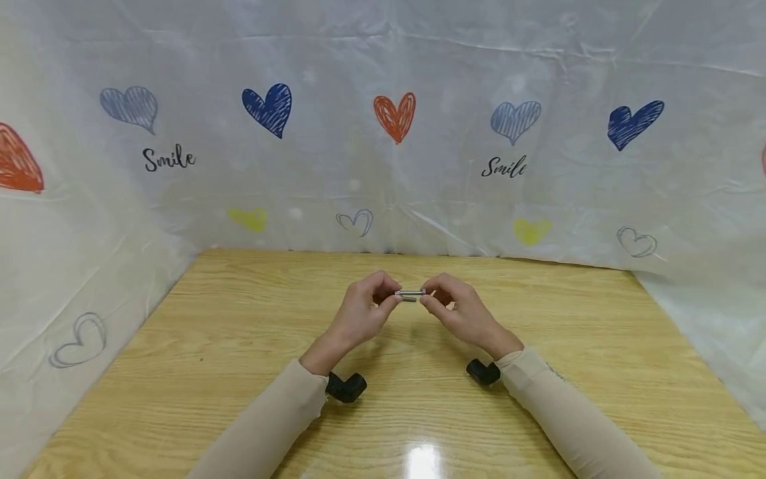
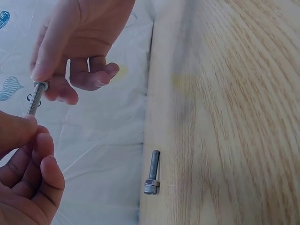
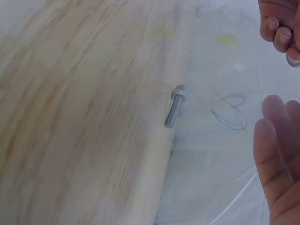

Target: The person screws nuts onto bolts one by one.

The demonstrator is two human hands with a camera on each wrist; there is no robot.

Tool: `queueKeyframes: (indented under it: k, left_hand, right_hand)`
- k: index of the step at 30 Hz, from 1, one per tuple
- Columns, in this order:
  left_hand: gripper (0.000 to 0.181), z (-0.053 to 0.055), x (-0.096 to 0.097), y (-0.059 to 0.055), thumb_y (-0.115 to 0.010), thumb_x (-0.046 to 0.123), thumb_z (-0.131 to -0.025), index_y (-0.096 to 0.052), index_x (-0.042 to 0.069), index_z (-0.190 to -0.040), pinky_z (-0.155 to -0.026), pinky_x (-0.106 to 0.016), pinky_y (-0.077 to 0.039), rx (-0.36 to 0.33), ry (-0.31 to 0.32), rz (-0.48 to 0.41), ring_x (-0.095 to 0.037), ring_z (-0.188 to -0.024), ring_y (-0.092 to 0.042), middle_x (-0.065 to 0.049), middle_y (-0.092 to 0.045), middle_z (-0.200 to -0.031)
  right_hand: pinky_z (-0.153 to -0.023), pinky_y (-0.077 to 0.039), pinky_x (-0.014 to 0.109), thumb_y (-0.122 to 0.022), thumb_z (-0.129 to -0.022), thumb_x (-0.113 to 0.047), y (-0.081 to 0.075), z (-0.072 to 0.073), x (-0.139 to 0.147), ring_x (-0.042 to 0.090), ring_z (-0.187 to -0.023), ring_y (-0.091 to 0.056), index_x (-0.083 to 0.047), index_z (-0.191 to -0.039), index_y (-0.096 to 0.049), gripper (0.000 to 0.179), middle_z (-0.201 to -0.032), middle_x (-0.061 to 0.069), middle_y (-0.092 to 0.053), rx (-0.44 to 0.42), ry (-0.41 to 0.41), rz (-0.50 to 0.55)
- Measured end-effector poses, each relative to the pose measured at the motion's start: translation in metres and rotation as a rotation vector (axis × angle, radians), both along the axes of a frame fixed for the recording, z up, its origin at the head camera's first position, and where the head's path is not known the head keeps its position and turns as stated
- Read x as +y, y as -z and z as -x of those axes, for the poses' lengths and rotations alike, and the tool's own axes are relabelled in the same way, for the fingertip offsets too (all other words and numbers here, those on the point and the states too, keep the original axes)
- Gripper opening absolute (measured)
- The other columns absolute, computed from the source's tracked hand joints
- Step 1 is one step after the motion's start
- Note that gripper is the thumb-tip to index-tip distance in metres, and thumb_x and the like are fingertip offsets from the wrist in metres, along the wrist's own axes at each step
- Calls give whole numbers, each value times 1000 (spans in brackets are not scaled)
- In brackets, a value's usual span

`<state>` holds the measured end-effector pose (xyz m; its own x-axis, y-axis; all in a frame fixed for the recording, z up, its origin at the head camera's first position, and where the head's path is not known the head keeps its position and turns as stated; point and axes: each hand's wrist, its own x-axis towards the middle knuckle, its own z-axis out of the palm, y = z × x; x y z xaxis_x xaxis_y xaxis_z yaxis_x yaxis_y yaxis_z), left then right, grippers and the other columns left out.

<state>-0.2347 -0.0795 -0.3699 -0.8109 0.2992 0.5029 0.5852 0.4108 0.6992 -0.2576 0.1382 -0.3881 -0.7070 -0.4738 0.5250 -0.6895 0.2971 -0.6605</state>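
Observation:
In the head view, a small metal bolt spans the gap between both hands above the table. My left hand pinches one end with thumb and fingertips. My right hand has thumb and fingertips on the other end, where a nut shows in the left wrist view. The end inside the left fingers is hidden. A second bolt, with a nut close to its head, lies on the table past the hands. The held bolt is out of sight in the right wrist view.
The wooden table ends at a pale cloth backdrop printed with hearts and words. Dark curved pieces protrude near both wrists. Light sleeves cover the forearms.

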Motion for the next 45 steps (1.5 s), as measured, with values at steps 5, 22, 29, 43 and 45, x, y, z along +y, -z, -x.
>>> queueKeyframes:
  k: [5,22,29,43,45]
  left_hand:
    - [7,-1,-3,0,-66,1,-89,-63,6,-94,-62,-28,-51,-13,-7,-1,-11,-67,-59,-2,-66,-84]
    - [6,-3,-2,2,-65,3,-90,-63,6,-94,-62,-30,-52,-1,-2,-10,-10,-69,-59,0,-65,-84]
    - [6,-2,2,1,-65,3,-90,-63,7,-94,-62,-31,-52,15,4,-8,-10,-68,-58,0,-66,-83]
    - [5,-2,1,2,-65,4,-91,-63,7,-95,-62,-28,-51,3,6,-2,-11,-69,-59,-3,-66,-84]
    - [6,-2,2,0,-65,4,-91,-63,7,-95,-62,-30,-52,8,5,-3,-11,-69,-59,-2,-66,-84]
  right_hand:
    - [-66,-51,32,-60,-96,-18,0,1,-2,15,-72,-58,-14,-103,-63,9,-88,-4,-59,-12,-7,-19]
    - [-57,-50,33,-59,-96,-16,3,-1,-3,28,-65,-61,-10,-107,-59,12,-86,3,-62,9,-32,13]
    - [-58,-48,33,-54,-100,-21,1,-1,1,20,-67,-60,-15,-103,-62,11,-86,6,-61,21,8,-21]
    - [-54,-49,33,-59,-96,-12,2,-2,-1,26,-63,-62,-10,-108,-57,12,-84,3,-62,52,-47,23]
    - [-54,-48,32,-57,-97,-14,2,-1,-1,22,-64,-60,-13,-103,-59,7,-83,3,-61,58,-27,-5]
